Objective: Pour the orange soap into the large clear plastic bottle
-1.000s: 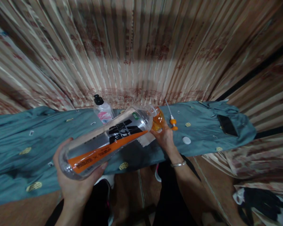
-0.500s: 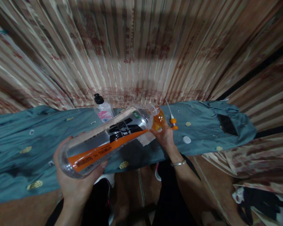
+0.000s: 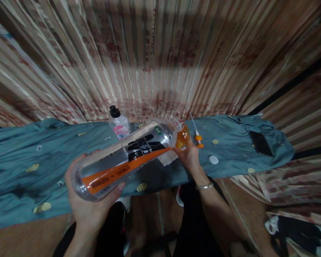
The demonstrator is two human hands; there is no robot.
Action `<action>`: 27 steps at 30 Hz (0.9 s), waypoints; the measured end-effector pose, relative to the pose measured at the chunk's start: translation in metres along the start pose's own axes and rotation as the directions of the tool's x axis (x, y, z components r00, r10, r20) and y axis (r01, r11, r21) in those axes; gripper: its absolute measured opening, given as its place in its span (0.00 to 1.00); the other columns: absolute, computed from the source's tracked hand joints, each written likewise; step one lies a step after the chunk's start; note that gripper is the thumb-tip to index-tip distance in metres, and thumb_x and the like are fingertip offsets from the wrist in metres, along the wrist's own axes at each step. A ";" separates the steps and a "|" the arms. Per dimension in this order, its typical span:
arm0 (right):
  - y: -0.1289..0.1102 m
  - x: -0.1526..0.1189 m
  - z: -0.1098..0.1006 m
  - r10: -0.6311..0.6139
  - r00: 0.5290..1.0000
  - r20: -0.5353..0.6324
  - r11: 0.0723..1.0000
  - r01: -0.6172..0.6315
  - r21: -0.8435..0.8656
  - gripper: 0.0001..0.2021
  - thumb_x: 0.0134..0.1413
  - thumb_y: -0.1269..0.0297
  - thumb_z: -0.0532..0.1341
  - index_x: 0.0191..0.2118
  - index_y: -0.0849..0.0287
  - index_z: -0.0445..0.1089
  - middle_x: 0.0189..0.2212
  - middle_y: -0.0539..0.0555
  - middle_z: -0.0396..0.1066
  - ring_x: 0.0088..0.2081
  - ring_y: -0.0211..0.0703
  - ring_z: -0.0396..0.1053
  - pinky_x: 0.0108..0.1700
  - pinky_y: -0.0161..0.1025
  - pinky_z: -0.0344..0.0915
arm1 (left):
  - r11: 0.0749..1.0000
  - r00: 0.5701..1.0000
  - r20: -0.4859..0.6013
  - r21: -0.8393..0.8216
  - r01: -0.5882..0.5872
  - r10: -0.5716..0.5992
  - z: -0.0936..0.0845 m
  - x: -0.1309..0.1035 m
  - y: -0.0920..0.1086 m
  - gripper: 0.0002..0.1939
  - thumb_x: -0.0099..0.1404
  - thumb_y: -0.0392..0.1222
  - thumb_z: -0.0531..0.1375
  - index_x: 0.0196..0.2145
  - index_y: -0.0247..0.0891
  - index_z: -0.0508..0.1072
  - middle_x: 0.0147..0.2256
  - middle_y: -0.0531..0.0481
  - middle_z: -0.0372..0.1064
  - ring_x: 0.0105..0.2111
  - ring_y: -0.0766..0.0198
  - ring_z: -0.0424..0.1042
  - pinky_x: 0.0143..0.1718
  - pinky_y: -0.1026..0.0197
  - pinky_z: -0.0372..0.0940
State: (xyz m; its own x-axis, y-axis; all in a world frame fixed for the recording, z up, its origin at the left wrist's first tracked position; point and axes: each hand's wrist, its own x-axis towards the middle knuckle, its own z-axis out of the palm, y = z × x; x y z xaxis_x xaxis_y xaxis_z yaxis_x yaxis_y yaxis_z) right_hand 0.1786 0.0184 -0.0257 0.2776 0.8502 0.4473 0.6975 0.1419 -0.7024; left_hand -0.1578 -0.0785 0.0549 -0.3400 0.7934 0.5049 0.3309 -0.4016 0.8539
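My left hand [image 3: 88, 208] is wrapped round the base end of a large clear plastic bottle [image 3: 128, 157] with a silver, black and orange label. The bottle lies tilted, its neck to the upper right. My right hand [image 3: 189, 156] is closed round a small orange see-through bottle [image 3: 183, 137], right at the large bottle's mouth. Whether the two mouths touch I cannot tell. Beyond the right hand lies an orange pump head [image 3: 198, 138] with a thin white tube. A white round cap [image 3: 213, 159] is flat on the cloth.
A teal patterned cloth [image 3: 230, 157] covers the narrow table. On it stand a clear bottle with a black cap [image 3: 115, 112], a whitish piece of paper or cloth [image 3: 168, 157] and a black phone [image 3: 260, 143]. Striped curtains [image 3: 149, 82] hang directly behind.
The whole view has shifted slightly, so things appear a little further right. Both hands keep their hold, and the large bottle stays tilted towards the orange one.
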 end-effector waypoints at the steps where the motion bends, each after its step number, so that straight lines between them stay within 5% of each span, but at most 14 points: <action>1: 0.000 0.000 0.000 0.000 1.000 -0.001 1.000 0.000 0.003 0.42 0.54 0.42 0.77 0.67 0.63 0.73 0.56 0.70 0.84 0.56 0.69 0.85 0.58 0.60 0.83 | 1.000 1.000 0.007 0.010 -0.010 0.010 0.000 0.000 0.000 0.53 0.42 0.46 0.85 0.66 0.57 0.76 0.59 0.47 0.81 0.57 0.39 0.84 0.58 0.36 0.84; 15: -0.003 0.001 -0.003 0.043 0.999 0.018 0.999 -0.043 -0.004 0.44 0.51 0.41 0.78 0.67 0.63 0.73 0.55 0.70 0.85 0.54 0.69 0.85 0.56 0.62 0.83 | 0.999 0.999 -0.052 -0.054 0.002 -0.005 0.006 -0.001 -0.001 0.52 0.40 0.43 0.84 0.64 0.52 0.77 0.59 0.46 0.82 0.56 0.46 0.85 0.56 0.46 0.84; 22: -0.006 0.002 -0.002 0.045 0.999 0.005 0.999 -0.045 0.008 0.45 0.51 0.40 0.77 0.68 0.64 0.73 0.56 0.71 0.84 0.56 0.69 0.85 0.57 0.60 0.83 | 0.999 1.000 0.027 -0.037 0.002 -0.001 0.000 -0.002 -0.011 0.54 0.41 0.39 0.83 0.66 0.51 0.75 0.59 0.45 0.82 0.57 0.47 0.85 0.56 0.47 0.83; 27: -0.003 0.001 0.000 0.045 0.999 0.003 0.999 -0.045 0.000 0.43 0.53 0.39 0.76 0.68 0.61 0.73 0.55 0.67 0.85 0.56 0.65 0.85 0.59 0.59 0.83 | 0.993 0.993 -0.088 -0.088 0.077 -0.084 0.012 -0.004 0.002 0.52 0.37 0.45 0.83 0.61 0.47 0.76 0.56 0.45 0.82 0.56 0.46 0.85 0.57 0.45 0.82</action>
State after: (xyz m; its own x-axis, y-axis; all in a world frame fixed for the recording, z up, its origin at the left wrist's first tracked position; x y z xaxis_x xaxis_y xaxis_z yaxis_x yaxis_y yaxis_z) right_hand 0.1769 0.0186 -0.0228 0.3063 0.8572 0.4140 0.6842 0.1040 -0.7218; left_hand -0.1451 -0.0770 0.0526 -0.4425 0.7813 0.4402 0.2250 -0.3784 0.8979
